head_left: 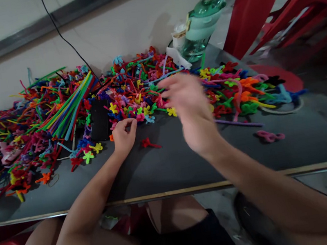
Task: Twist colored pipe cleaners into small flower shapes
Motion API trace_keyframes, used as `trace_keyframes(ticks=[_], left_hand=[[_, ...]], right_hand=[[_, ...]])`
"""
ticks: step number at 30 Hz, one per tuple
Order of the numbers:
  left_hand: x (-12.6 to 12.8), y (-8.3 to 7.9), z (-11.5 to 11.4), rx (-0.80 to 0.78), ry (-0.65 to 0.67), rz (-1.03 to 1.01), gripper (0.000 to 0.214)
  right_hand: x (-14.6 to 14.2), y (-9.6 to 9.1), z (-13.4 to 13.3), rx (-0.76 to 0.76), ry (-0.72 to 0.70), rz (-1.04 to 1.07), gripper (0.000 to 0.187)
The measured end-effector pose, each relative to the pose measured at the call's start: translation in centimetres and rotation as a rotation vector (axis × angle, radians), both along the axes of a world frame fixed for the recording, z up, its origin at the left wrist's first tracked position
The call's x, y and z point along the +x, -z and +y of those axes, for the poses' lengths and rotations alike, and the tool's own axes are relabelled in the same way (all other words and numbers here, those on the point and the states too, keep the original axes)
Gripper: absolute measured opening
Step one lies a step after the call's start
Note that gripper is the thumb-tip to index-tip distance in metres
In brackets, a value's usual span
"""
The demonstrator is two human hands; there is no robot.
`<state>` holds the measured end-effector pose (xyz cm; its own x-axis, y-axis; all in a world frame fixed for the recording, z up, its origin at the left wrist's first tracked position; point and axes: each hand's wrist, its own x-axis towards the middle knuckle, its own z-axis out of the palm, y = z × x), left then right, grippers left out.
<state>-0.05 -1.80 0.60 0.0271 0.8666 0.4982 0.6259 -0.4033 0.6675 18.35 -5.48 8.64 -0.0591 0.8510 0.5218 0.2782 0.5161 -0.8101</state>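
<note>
The left hand (123, 135), fingertips curled together, should pinch only one piece from the heap of small colourful pipe-cleaner flowers (135, 102) just beyond it; the blurred right hand (190, 108) looks loosely spread.

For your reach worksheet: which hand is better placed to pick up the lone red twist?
Probably left. The left hand rests on the table beside the red twist; the right hand is raised above the table and blurred, so its grip is unclear.
</note>
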Motion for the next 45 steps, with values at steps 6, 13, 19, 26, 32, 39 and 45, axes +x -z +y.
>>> trace_keyframes(ticks=[6,13,19,26,32,39,45], left_hand=[[-0.1,-0.1,0.0,0.008,-0.020,-0.071,0.021],[0.3,-0.1,0.0,-0.080,0.138,-0.108,0.019],[0.1,0.1,-0.1,-0.023,0.086,-0.022,0.018],[0.1,0.1,-0.2,0.065,0.079,0.105,0.014],[0.2,0.0,-0.3,0.126,0.083,0.161,0.014],[-0.5,0.5,1.1,-0.273,0.301,-0.225,0.018],[-0.2,0.5,0.9,-0.380,0.280,-0.386,0.027]], right_hand=[[-1.0,4.9,4.5,-0.357,-0.102,-0.099,0.036],[-2.4,8.5,5.0,-0.535,-0.157,0.271,0.038],[-1.8,8.4,5.0,-0.321,-0.049,0.109,0.021],[-1.9,8.1,4.1,-0.097,0.054,-0.145,0.017],[-2.0,8.8,4.2,-0.069,0.058,-0.186,0.023],[-2.0,9.0,4.5,-0.107,0.017,-0.157,0.020],[-2.3,9.7,5.1,-0.277,-0.057,0.149,0.028]])
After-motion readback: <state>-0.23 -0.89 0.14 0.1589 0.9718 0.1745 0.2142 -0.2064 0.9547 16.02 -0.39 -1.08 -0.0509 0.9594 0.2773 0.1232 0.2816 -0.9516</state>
